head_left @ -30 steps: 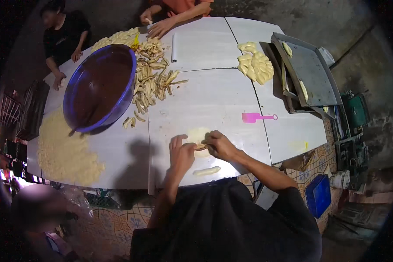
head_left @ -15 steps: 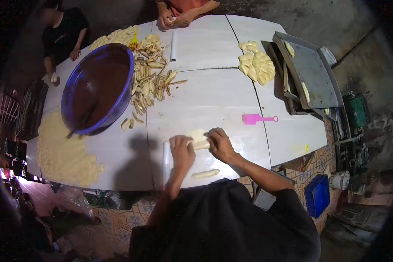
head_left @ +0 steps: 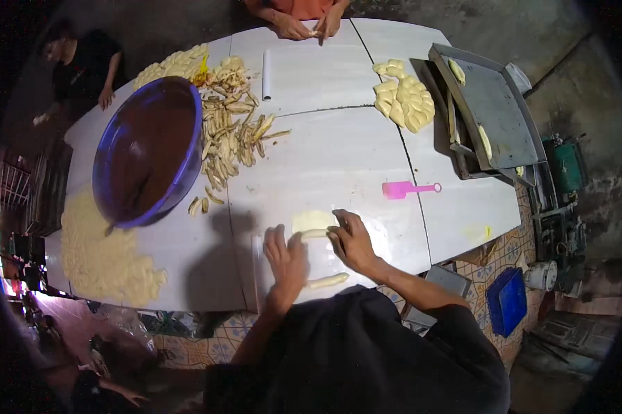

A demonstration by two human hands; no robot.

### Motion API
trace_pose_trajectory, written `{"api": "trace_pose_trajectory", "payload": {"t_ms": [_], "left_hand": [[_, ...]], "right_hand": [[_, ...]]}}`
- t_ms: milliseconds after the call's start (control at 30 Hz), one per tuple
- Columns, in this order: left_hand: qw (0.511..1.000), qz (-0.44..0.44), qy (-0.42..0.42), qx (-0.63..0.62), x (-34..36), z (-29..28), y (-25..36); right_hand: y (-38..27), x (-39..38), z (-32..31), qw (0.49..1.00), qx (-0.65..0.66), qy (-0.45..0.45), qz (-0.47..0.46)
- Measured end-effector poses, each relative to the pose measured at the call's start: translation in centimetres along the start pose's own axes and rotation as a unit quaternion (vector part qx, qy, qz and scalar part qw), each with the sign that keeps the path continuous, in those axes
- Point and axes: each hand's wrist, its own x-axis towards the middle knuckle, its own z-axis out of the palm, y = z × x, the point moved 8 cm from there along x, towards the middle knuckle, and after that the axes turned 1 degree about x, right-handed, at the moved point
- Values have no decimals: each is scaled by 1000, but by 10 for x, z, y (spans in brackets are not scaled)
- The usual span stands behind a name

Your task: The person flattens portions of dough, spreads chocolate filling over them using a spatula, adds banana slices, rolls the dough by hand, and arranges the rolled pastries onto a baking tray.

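Seen from above, a person leans over a white counter (head_left: pixel 338 159), both hands resting on a thin pale sheet of dough (head_left: pixel 312 222) near its front edge: the left hand (head_left: pixel 286 257) lies flat with fingers spread, and the right hand (head_left: pixel 352 240) curls its fingers over the sheet's rolled-up near edge. One finished roll (head_left: pixel 327 281) lies just in front of the hands, a pink scraper (head_left: pixel 407 189) sits to the right, and a large blue bowl (head_left: pixel 149 152) stands well to the left beside a heap of fried strips (head_left: pixel 231 131). To roll well, I judge both hands should press lightly and evenly, keeping the roll tight and straight without tearing the sheet.
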Motion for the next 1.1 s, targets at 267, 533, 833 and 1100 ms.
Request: {"api": "trace_pose_trajectory", "payload": {"t_ms": [267,533,833,1100], "left_hand": [[980,-155,-122,39,97,55,-48],[964,-45,-157,-208,73,24,-28],[920,-90,-212,-317,-3,-12,-4],[948,-97,-200,-227,-44,-45,31]], "right_hand": [[5,87,41,985,-145,-27,88],[4,55,-2,999,33,10,-33],[-25,-7,-11,944,224,-243,-25],[-46,-50,-26,959,111,-259,-37]]}}
